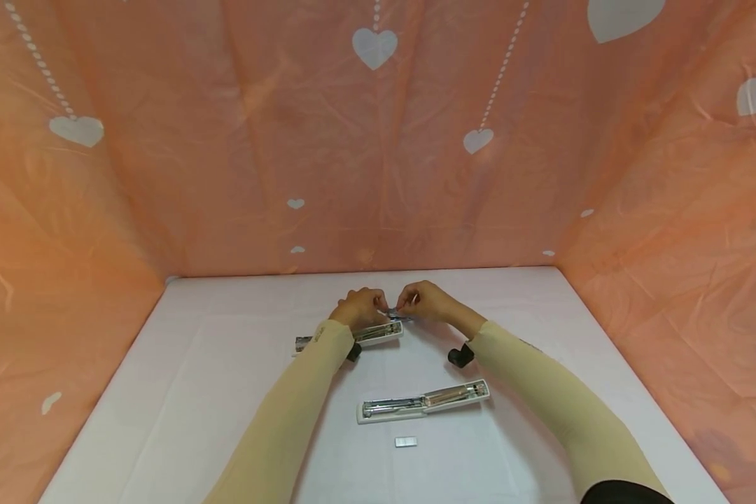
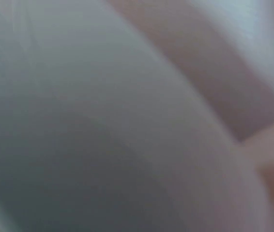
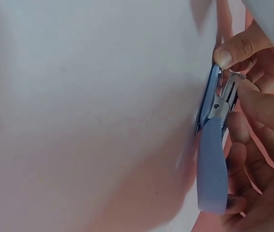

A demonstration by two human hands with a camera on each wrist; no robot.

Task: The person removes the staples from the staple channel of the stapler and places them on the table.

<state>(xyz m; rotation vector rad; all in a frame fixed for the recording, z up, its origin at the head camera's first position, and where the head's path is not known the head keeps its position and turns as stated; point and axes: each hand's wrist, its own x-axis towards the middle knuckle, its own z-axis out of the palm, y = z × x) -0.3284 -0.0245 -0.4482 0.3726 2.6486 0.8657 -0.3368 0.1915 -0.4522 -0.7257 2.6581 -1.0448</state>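
A blue stapler (image 3: 213,159) with a metal magazine is folded open between both hands. My left hand (image 1: 360,308) pinches its blue end, the thumb (image 3: 224,57) pressed on it in the right wrist view. My right hand (image 1: 430,302) holds the stapler from the other side, its thumb at the metal magazine and the fingers (image 3: 238,128) curled along the blue handle. Below my left hand lies a long white piece (image 1: 381,334) with metal parts, like an opened stapler; the left forearm partly hides it. The left wrist view is blurred by a pale surface very close to the lens.
Nearer the front of the white table (image 1: 227,392) lies a second white opened stapler-like piece (image 1: 456,396). A small silvery strip (image 1: 406,442), like staples, lies in front of it. Orange cloth walls (image 1: 378,175) with white hearts enclose the back and sides.
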